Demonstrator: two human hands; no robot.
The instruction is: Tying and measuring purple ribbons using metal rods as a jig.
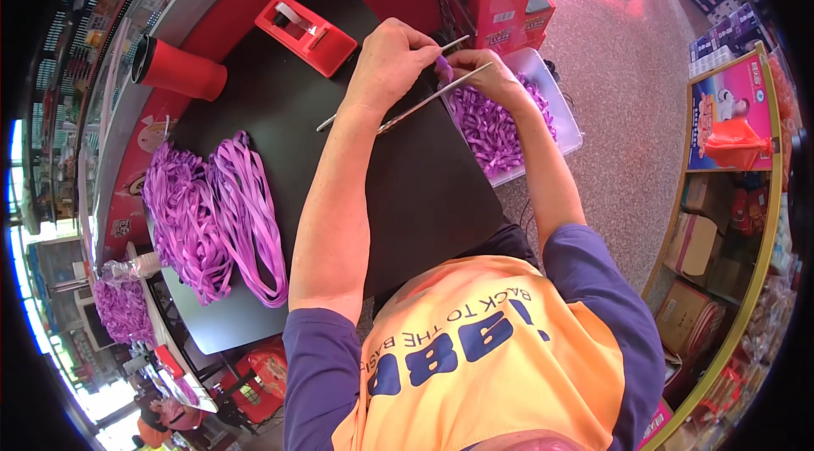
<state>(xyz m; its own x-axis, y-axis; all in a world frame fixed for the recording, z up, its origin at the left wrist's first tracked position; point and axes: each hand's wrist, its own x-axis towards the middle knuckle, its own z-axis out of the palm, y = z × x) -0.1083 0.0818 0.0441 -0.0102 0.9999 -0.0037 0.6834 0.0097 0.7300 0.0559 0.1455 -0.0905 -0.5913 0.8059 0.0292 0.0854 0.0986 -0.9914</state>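
Purple ribbon point(443, 71) is pinched by the left hand point(390, 59); beside it, the right hand point(493, 78) curls, grip indeterminable.

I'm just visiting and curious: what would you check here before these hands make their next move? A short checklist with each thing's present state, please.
1. Purple strip at the left hand's fingertips: ok.
2. Right hand gripping that strip too: cannot tell; its fingers are close by, partly hidden.
3. Both thin metal rods firmly held: cannot tell.
4. Plastic bin beside the table: ok, with many purple pieces inside.
5. Long purple ribbons apart from the hands: ok.
6. Red tumbler apart from the hands: ok.
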